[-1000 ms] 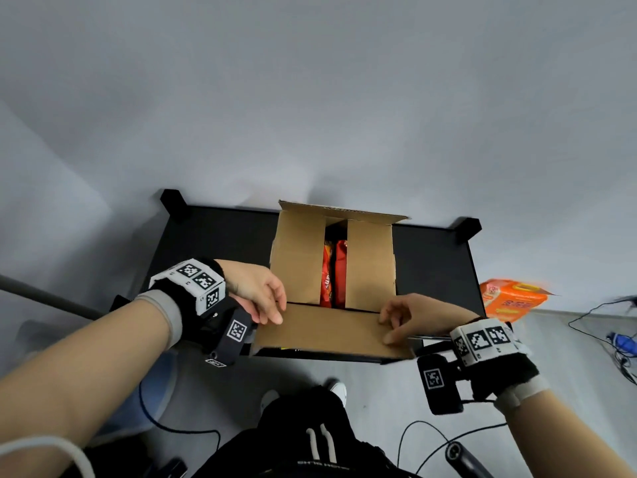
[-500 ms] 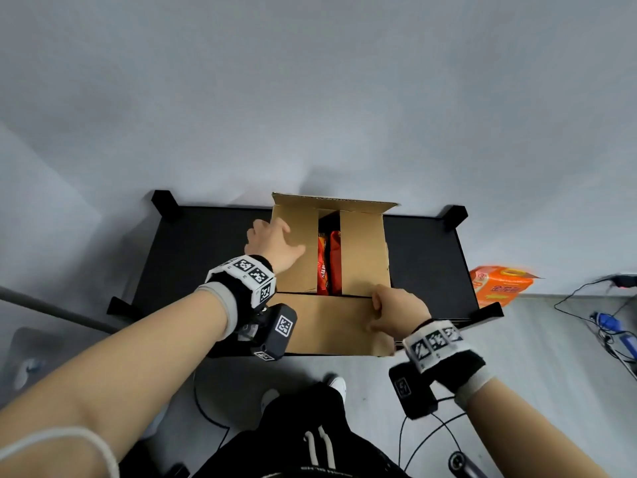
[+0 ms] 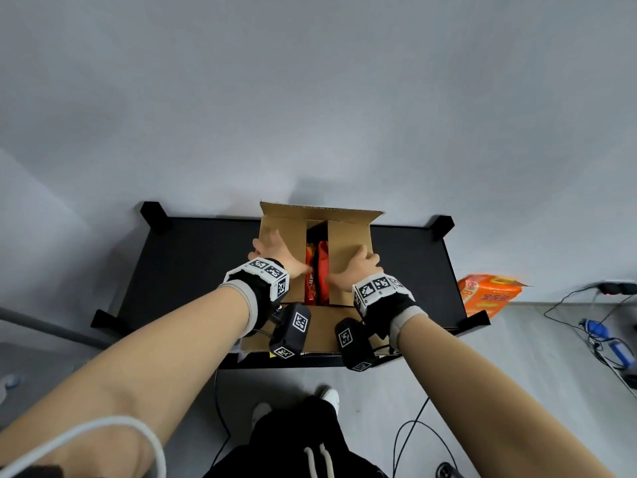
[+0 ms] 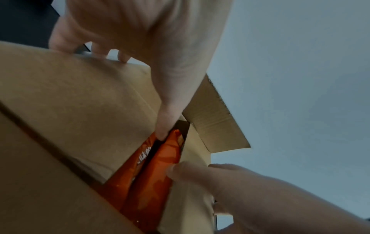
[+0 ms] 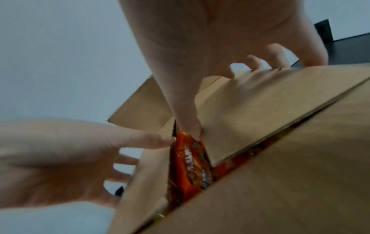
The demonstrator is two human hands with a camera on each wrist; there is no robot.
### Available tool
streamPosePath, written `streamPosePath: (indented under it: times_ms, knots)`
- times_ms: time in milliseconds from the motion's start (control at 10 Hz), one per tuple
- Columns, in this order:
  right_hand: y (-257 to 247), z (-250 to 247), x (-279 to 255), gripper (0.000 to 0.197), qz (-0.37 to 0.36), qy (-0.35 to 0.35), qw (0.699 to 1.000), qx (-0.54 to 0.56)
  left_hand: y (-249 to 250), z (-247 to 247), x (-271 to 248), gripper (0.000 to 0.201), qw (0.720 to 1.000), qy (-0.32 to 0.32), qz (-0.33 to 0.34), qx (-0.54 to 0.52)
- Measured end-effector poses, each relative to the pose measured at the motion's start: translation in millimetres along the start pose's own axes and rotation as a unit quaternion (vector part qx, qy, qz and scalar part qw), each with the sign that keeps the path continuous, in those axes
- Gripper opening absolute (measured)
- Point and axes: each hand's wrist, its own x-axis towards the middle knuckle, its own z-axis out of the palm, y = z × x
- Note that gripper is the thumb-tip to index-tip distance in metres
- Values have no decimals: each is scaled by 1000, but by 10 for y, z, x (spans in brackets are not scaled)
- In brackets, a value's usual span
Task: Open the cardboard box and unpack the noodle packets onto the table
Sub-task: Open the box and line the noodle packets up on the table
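I see the cardboard box [image 3: 319, 263] standing on the black worktop [image 3: 193, 270], against the wall, with its far flap up and its near flap folded down toward me. The two inner flaps lie almost flat, leaving a narrow gap in the middle where the orange noodle packets [image 3: 317, 277] stand on edge inside the box.

My left hand [image 3: 275, 251] rests on the left inner flap [image 4: 84, 101]: the fingers [image 4: 60, 42] are spread over its outer edge and the thumb reaches into the gap at its inner edge, so the hand is gripping that flap. My right hand [image 3: 358, 270] mirrors this on the right inner flap [image 5: 260, 102], fingers over the far side and thumb tucked at the gap, touching a packet's top.

An orange pack [image 3: 489, 294] lies on the floor to the right of the worktop, near some cables [image 3: 599, 326].
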Motion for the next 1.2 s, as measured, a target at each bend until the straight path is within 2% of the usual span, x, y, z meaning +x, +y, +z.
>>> streamPosePath:
  times_ms: [100,200,300,400,500,600,700,800,900,1000,1100,1200]
  knots:
    - [2,-88,81,98,-9,-34,999,26,-19,34,1,121,1000,0,-4,5]
    - [84,-405,149,76,-41,-125,988,76,-11,18,3,112,1000,-15,-8,-16]
    - [243,-746,264,15,-49,-184,969,156,79,-159,-16,97,995,-41,-17,-86]
    - [495,-926,517,22,-36,-162,969,184,119,-447,-12,47,978,-44,3,-204]
    - [760,-1042,727,9,-45,-148,972,178,-51,-736,146,35,965,-68,-15,-255]
    - [940,-1046,760,12,-8,-136,978,159,-392,-918,430,49,964,-29,-53,-259]
    - [980,-981,703,37,29,-15,999,23,-681,-918,628,45,972,13,-88,-216]
    - [931,-856,641,36,-4,13,999,-34,-711,-865,457,51,986,107,-98,-80]
    - [816,-691,683,24,-20,-33,999,-15,-591,-781,412,48,991,121,-63,8]
    - [667,-595,718,54,5,-105,993,45,-427,-643,422,42,996,47,-5,75]
    - [551,-540,711,60,14,-153,986,65,-288,-553,415,28,998,-35,22,55]
    - [542,-470,743,43,6,-187,978,89,-242,-510,439,27,996,-78,3,51]
